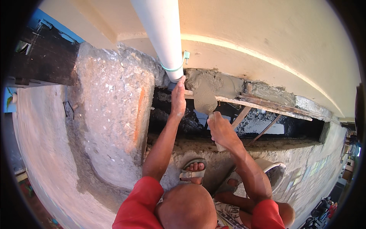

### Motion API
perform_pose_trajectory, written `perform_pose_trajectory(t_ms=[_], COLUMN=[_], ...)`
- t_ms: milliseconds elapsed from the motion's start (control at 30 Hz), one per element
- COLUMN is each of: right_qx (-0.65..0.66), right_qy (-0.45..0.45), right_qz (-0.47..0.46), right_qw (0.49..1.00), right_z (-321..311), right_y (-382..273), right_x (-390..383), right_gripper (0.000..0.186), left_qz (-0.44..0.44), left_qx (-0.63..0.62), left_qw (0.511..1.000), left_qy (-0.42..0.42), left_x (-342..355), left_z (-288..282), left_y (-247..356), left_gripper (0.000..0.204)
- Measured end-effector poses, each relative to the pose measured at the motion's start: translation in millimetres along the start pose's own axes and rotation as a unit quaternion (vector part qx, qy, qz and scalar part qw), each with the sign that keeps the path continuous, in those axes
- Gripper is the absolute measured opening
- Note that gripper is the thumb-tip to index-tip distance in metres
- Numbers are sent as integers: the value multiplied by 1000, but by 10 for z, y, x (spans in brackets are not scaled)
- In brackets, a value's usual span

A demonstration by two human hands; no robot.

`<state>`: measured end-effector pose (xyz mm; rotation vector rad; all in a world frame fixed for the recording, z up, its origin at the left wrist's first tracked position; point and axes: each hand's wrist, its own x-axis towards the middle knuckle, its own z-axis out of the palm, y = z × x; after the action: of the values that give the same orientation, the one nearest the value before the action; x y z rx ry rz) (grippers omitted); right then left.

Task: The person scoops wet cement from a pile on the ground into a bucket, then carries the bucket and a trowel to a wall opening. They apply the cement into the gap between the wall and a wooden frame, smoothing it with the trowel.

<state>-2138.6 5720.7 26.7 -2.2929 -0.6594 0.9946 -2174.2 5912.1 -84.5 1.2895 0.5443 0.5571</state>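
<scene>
My right hand [224, 131] is wrapped round the handle of a trowel [206, 102], its blade coated with wet grey mortar. The blade reaches up against a mound of fresh mortar [202, 78] at the foot of the wall. Fingers stretched out flat, my left hand [178, 100] is raised beside the lower end of a white pipe [164, 34], next to the end of a long wooden strip [228, 100]. The fingertips come up to the pipe's base; whether they press on it I cannot tell. A teal clip with a nail [186, 57] hangs at the pipe.
Below the strip runs an open trench [263, 128] with dark water and wooden braces [241, 117]. A rough concrete slab [114, 99] lies to the left. Near my right forearm stands a bucket [276, 171]. The beige wall [267, 38] rises at the far side.
</scene>
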Motion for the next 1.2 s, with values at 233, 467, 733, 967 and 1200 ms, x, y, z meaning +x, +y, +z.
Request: perform_pose_trajectory(t_ms=[233, 467, 733, 967, 1200], right_qx=[36, -55, -77, -9, -55], right_qy=[39, 58, 96, 154, 104], right_qz=[15, -42, -23, 31, -64], right_qw=[998, 996, 992, 987, 991], right_z=[-145, 45, -244, -198, -66], right_y=[-5, -246, -27, 104, -345], right_x=[-498, -58, 51, -488, -45], right_gripper=[29, 28, 33, 42, 34], left_qz=[-2, -20, 12, 39, 18], left_qx=[-55, -125, -92, -101, -79], left_qw=[998, 991, 995, 994, 996], left_qy=[10, 52, 22, 23, 45], left_x=[-68, -48, -83, -71, -111], left_z=[9, -4, 43, -14, 103], left_y=[74, 23, 121, -46, 123], left_gripper=[83, 88, 86, 79, 82])
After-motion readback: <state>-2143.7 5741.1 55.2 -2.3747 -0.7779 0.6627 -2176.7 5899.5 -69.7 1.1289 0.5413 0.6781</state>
